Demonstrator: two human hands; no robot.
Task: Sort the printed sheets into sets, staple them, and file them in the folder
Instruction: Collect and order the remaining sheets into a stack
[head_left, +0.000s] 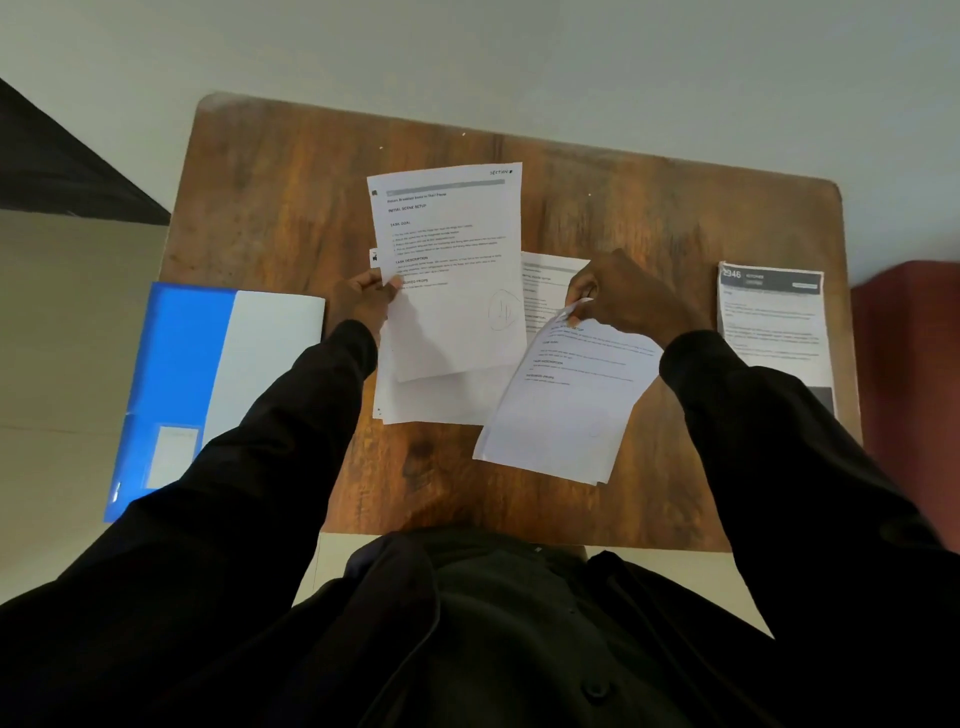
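My left hand (366, 301) pinches the left edge of a printed sheet (452, 270) and holds it raised over a small pile of sheets (436, 400) on the wooden table (270, 208). My right hand (618, 296) grips the top corner of a thin bundle of sheets (566, 405) that slants toward me. Another printed sheet (545, 291) lies flat under that hand. A blue folder (182, 374) lies open at the table's left edge, white paper (270, 353) showing inside. No stapler is in sight.
A printed sheet with a dark header (774, 322) lies at the table's right edge. A red seat (909, 364) stands to the right of the table. A dark surface (62, 166) sits at the far left. My black sleeves cover the near table edge.
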